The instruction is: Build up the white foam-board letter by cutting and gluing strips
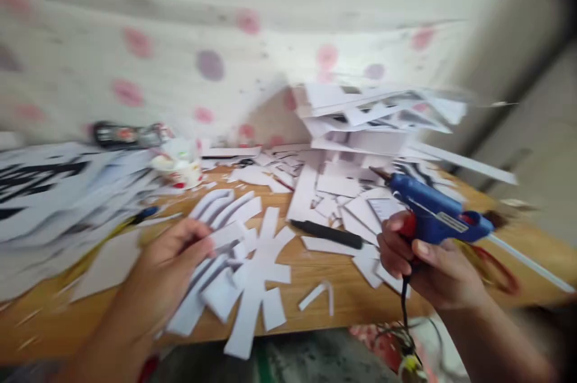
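My right hand (424, 254) is wrapped round the handle of a blue glue gun (433, 205), fingers at its red trigger. The nozzle points up and left, and a clear glue stick (532, 263) sticks out at the back. With thumb and fingers, my left hand (175, 257) pinches a white card piece (229, 235) at the table's front. That piece belongs to, or lies against, a cluster of curved white strips (216, 287). Beside it, a flat white card cutout (256, 275) with several arms reaches over the table edge.
A black marker-like tool (327, 232) lies mid-table near a small bent strip (318, 296). Stacked white card (369, 118) rises at the back right. Printed sheets (40, 190) cover the left, near a spotted cup (183, 169). The gun's cord (404, 305) hangs over the front edge.
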`<state>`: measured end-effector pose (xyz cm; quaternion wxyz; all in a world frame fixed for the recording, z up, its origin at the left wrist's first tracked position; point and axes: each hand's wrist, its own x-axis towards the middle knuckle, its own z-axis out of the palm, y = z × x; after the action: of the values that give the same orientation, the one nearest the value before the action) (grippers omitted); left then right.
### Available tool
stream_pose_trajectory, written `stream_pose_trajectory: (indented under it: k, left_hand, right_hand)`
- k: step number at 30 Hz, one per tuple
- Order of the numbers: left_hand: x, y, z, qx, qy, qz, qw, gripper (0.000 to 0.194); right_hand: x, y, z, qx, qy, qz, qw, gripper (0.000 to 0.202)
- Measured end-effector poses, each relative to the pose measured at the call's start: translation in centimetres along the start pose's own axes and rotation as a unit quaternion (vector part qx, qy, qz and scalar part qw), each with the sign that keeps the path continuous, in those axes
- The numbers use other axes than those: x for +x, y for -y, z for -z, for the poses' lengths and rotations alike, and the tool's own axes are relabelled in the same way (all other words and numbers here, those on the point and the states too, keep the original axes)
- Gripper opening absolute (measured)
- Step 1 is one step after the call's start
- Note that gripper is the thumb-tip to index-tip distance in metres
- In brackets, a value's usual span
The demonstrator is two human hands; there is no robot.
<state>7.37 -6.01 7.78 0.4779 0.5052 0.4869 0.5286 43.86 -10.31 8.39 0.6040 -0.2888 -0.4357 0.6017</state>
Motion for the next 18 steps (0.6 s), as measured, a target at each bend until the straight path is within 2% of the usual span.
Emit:
stream_pose_trajectory:
  k: [4, 6, 10, 15, 18]
  left_hand:
    - [-0.6, 0.0, 0.5, -0.046, -0.021, 0.017, 0.999, 0.030]
    - [-0.6, 0.2, 0.7, -0.049, -0.033, 0.028, 0.998, 0.030]
    - [-0.5, 0.9, 1.0, -0.032, -0.031, 0.044, 0.998, 0.028]
    - [0.3, 1.9, 1.2, 0.011, 0.006, 0.056, 0.998, 0.022]
    - [0.7, 2.0, 1.1, 0.007, 0.019, 0.074, 0.997, 0.023]
  right_hand:
    - [2.8, -5.5, -5.1, -0.040, 0.172, -0.080, 0.981, 0.034]
    - [3.7, -7.5, -6.6, -0.070, 0.213, -0.099, 0.969, 0.038]
    - [4.7, -9.5, -7.6, -0.121, 0.178, -0.086, 0.973, 0.040]
    - [4.6, -9.3, -6.9, -0.179, 0.188, -0.063, 0.964, 0.039]
    - [4.3, -9.5, -6.6, -0.180, 0.155, -0.062, 0.969, 0.040]
